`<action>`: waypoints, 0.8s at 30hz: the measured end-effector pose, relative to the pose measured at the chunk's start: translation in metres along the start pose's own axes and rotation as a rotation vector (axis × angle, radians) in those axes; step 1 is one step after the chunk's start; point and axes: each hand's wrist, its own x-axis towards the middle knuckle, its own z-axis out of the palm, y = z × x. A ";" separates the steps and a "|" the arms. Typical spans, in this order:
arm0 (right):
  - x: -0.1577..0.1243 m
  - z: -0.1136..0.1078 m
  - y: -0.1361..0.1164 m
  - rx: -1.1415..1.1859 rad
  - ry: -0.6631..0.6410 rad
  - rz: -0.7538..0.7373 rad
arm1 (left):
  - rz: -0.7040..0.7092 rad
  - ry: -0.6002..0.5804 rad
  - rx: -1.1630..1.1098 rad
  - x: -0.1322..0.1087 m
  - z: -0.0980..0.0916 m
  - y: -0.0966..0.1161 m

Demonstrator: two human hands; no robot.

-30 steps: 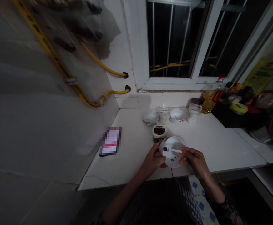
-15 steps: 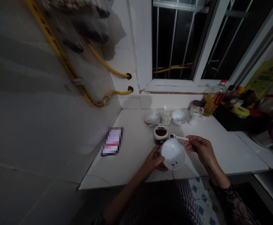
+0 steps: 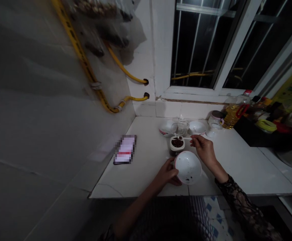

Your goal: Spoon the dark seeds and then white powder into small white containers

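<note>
White spoon [image 3: 185, 138]: pinched at handle end between fingertips of right hand [image 3: 203, 147]; head leftward of fingers, over mouth of jar [image 3: 177, 149]; long axis roughly side to side. Load in spoon: too small to tell. Jar: lid off, dark bits [image 3: 177, 143] near top. Bowl [image 3: 188, 164]: just in front of jar, clasped at left rim by left hand [image 3: 169, 171]; few dark specks [image 3: 189, 178] inside. Behind jar: clear glass vessel [image 3: 182, 126], between two bowls [image 3: 197, 127]; contents unclear.

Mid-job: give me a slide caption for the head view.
Left hand holding a white bowl, right hand holding a white spoon at an open jar of dark contents.
</note>
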 end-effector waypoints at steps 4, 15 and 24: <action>-0.005 -0.006 0.002 -0.325 -0.058 -0.325 | -0.002 -0.004 -0.004 0.001 0.000 -0.001; -0.010 -0.022 -0.008 -0.297 0.076 -0.460 | 0.020 0.027 0.003 -0.002 0.004 0.006; -0.069 -0.072 -0.023 -0.156 -0.054 -0.065 | 0.063 0.100 0.038 -0.005 0.010 0.021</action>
